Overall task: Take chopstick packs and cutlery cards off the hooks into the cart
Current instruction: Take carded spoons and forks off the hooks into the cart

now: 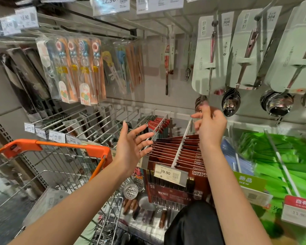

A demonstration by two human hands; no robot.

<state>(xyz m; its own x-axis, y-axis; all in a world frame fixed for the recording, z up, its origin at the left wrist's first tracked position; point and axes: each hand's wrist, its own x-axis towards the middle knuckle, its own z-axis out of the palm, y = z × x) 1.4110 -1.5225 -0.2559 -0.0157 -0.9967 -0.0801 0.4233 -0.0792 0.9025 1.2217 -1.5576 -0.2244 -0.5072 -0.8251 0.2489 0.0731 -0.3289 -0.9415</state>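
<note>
I see the dark red chopstick packs (180, 152) hanging in a tight row on a white hook (183, 138), white lettering along their tops and a 39.90 price tag (167, 173) at the hook's front end. My left hand (131, 145) is raised just left of them, fingers spread and straight, holding nothing. My right hand (209, 124) is up above the back of the row, fingers curled near the bowl of a spoon (200, 101) hanging from a pale green cutlery card (209, 55) (whether it actually grips the spoon I cannot tell). The wire cart (64, 172), orange handle (57, 145) on top, stands at lower left; its contents are too blurred to name.
</note>
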